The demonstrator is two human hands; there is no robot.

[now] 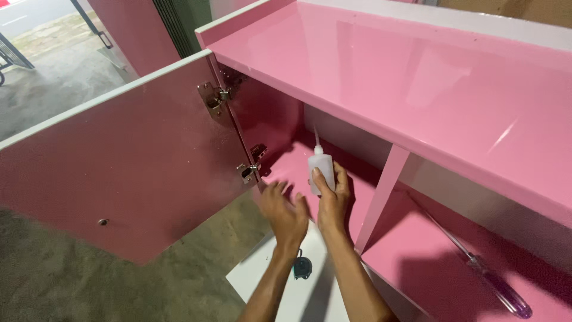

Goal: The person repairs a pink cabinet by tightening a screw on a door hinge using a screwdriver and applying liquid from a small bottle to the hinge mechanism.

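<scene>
White squeeze bottle [320,169] sits pinched upright in our right hand [331,200]; our left hand [285,213] hovers beside, fingers spread, inside the pink cabinet [417,77].

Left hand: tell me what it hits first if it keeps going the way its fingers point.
Probably the lower hinge on the open pink door; the left hand points up-left toward it, though depth is unclear.

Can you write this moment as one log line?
right hand: holds bottle | left hand: open, empty | cabinet door: open
</scene>
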